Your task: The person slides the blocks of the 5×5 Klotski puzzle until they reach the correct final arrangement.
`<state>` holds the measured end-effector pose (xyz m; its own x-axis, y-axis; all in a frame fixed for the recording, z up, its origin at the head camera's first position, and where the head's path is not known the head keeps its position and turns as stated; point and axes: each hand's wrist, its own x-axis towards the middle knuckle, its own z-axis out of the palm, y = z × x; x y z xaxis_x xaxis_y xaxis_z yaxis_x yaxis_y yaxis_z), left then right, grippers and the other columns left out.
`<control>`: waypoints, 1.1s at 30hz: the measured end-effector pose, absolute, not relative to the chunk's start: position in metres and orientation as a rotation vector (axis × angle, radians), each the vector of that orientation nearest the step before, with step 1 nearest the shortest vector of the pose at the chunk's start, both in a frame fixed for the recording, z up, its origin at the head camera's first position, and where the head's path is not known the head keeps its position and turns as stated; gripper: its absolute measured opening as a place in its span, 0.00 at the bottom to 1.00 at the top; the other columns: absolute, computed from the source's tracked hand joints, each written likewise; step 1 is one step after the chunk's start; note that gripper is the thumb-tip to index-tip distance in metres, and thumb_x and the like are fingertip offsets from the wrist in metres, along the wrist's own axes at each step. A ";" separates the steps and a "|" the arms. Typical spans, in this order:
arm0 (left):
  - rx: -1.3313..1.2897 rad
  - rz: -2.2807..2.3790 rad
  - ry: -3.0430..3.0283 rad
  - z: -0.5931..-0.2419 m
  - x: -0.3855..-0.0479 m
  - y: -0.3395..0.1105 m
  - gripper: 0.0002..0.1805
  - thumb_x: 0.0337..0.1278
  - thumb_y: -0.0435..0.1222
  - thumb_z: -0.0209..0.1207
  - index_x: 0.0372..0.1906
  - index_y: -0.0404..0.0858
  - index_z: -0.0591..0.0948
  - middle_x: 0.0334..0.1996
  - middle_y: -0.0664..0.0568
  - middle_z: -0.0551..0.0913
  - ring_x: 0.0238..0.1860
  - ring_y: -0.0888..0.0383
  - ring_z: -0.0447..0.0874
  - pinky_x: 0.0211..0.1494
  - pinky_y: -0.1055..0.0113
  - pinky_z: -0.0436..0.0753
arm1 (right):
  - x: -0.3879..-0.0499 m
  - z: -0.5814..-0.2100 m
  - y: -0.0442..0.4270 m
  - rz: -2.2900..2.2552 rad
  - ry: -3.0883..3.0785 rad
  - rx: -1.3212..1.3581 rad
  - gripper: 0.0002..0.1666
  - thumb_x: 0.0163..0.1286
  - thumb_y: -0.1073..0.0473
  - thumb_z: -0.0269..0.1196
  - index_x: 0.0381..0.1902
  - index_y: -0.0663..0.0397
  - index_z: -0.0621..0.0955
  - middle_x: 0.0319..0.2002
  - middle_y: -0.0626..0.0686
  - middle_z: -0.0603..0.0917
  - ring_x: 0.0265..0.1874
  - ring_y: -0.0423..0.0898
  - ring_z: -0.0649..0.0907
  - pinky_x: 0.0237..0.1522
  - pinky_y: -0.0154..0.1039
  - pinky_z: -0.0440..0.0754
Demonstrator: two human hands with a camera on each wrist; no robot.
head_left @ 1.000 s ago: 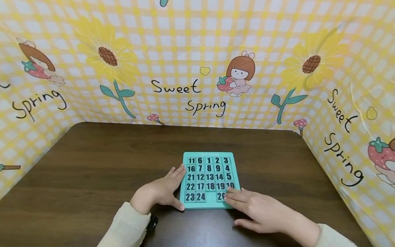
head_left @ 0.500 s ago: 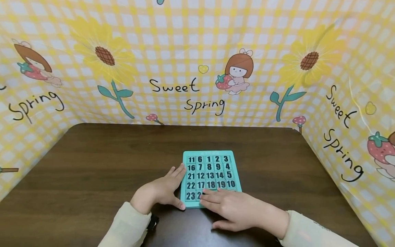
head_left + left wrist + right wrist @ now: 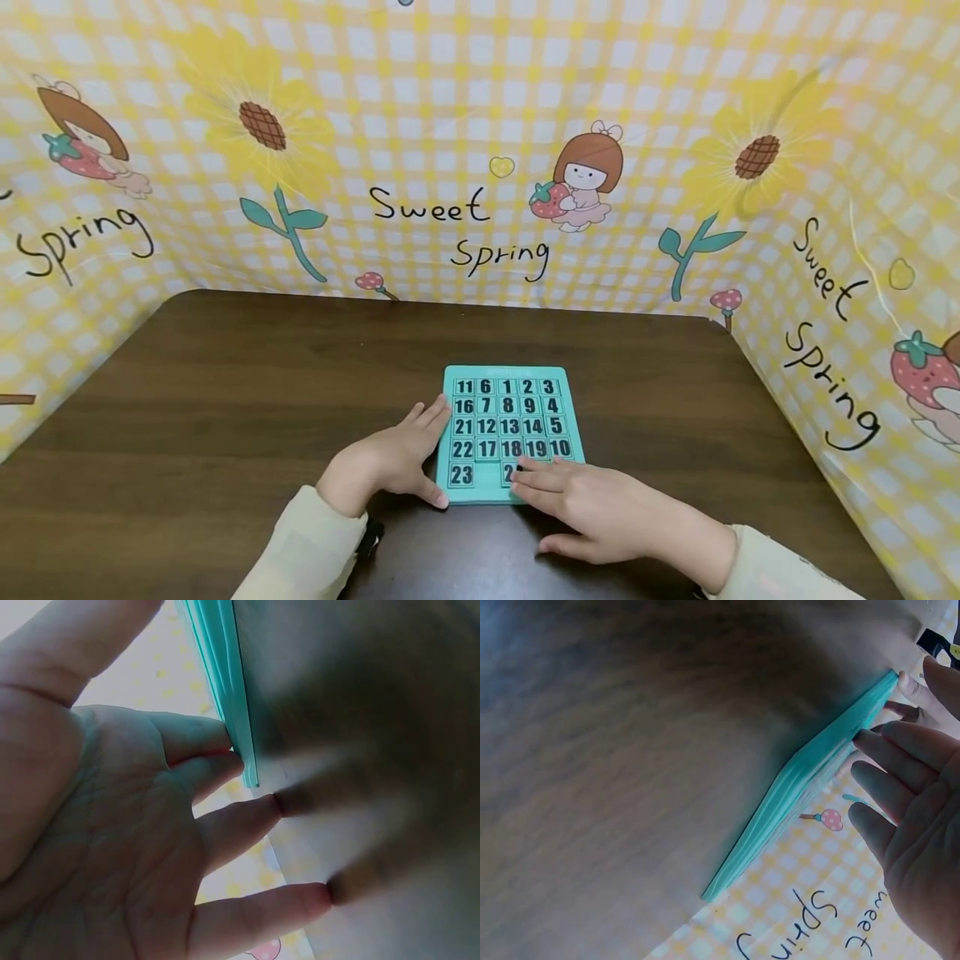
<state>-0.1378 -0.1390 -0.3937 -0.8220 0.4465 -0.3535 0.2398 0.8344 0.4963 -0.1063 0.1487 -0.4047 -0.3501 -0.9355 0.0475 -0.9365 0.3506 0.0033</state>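
A turquoise number slide puzzle [image 3: 504,372] lies flat on the table, its rows of numbered tiles facing up. My left hand [image 3: 393,464] rests along its left side, fingertips at the left edge and thumb at the lower left corner. In the left wrist view its fingers are straight, and two touch the puzzle's edge [image 3: 225,682]. My right hand [image 3: 600,504] lies over the lower right part, straight fingertips on a bottom-row tile [image 3: 508,474] whose number shows only a 2. Left of that tile is a vacant slot, then tile 23 [image 3: 462,474]. The remaining bottom row is hidden.
The dark wooden table [image 3: 285,367] surrounds the puzzle. A yellow checked cloth [image 3: 442,100] with sunflowers and "Sweet Spring" lettering stands as a wall behind and on both sides. A black band [image 3: 370,540] shows at my left sleeve.
My right hand swept left over the bottom row, then came partly back right. Tile 24 slid one place right, so the vacant slot is now in the second column. My left hand stayed put.
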 end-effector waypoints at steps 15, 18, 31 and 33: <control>0.518 0.498 2.577 -0.396 -0.144 -0.127 0.67 0.38 0.49 0.78 0.79 0.33 0.49 0.81 0.44 0.43 0.80 0.39 0.43 0.75 0.44 0.62 | -0.113 -0.401 0.134 -0.011 -2.509 1.825 0.37 0.74 0.41 0.57 0.71 0.58 0.70 0.70 0.53 0.74 0.73 0.49 0.69 0.67 0.48 0.74; 0.524 0.473 2.577 -0.396 -0.146 -0.125 0.66 0.39 0.49 0.78 0.79 0.33 0.49 0.81 0.44 0.44 0.80 0.39 0.43 0.75 0.44 0.61 | -0.114 -0.401 0.127 -0.031 -2.519 1.855 0.38 0.75 0.41 0.56 0.72 0.58 0.68 0.72 0.54 0.71 0.74 0.49 0.67 0.68 0.47 0.73; 0.514 0.431 2.561 -0.393 -0.147 -0.133 0.67 0.39 0.49 0.77 0.79 0.32 0.49 0.81 0.42 0.42 0.80 0.37 0.41 0.75 0.43 0.60 | -0.116 -0.404 0.114 -0.083 -2.547 1.904 0.39 0.76 0.39 0.53 0.74 0.57 0.66 0.73 0.53 0.69 0.75 0.48 0.65 0.69 0.46 0.72; 0.519 0.440 2.561 -0.394 -0.146 -0.133 0.66 0.39 0.49 0.77 0.79 0.32 0.49 0.81 0.42 0.42 0.80 0.37 0.41 0.75 0.43 0.61 | -0.115 -0.405 0.120 -0.071 -2.551 1.899 0.38 0.76 0.40 0.53 0.74 0.57 0.66 0.73 0.53 0.69 0.75 0.49 0.65 0.69 0.46 0.72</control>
<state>-0.1461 -0.1325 -0.3941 -0.8095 0.4342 -0.3951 0.2775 0.8761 0.3944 -0.1154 0.1198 -0.4047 -0.2865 -0.9563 -0.0584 -0.9581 0.2862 0.0124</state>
